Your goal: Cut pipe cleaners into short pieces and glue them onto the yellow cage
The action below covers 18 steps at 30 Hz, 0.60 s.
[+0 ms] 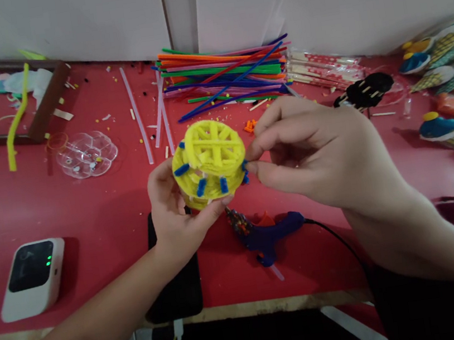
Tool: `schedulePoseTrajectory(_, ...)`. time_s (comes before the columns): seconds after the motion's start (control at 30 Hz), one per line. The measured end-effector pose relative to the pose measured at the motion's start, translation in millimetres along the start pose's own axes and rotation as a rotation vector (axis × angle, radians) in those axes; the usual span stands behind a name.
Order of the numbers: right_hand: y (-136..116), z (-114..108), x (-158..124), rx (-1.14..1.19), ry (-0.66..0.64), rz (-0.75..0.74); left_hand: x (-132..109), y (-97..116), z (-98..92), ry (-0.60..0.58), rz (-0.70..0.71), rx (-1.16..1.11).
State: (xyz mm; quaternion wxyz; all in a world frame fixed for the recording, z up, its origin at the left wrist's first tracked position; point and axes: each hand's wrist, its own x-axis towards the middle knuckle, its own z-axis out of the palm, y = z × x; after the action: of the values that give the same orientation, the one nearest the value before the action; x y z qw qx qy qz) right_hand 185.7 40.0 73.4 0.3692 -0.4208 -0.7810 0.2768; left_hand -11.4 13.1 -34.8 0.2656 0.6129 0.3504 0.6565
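My left hand (177,205) is wrapped round a yellow pipe-cleaner model (215,146), holding it up above the table. The model is round and tiered, with a spoked disc on top and short blue pipe-cleaner pieces (201,187) set around its lower ring. At its right edge, the thumb and fingertips of my right hand (312,147) pinch close to a short blue pipe-cleaner piece (245,172). The fingertips partly hide that piece. Below the model lies a blue glue gun (276,233) with colourful specks stuck about its nozzle.
Behind my hands lies a pile of coloured pipe cleaners (225,71), with clear glue sticks (137,115) to its left. A black phone (178,278) and a white device (33,279) rest near the front edge. A brown frame (52,99) and a clear flower-shaped tray (87,154) are at left.
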Motion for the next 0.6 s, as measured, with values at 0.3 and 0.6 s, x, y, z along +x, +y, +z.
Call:
schedulePoseTrajectory(0.3,-5.2,-3.1,-2.5,-0.081,-0.026,-0.011,-1.2,-0.8,0.2,0.013,-0.018,0.032)
schedulePoseTrajectory(0.6,-6.9,-8.4,-1.3,-0.148,-0.113,-0.005,-2.9,-2.3,-2.4,-0.002,-0.013,0.030)
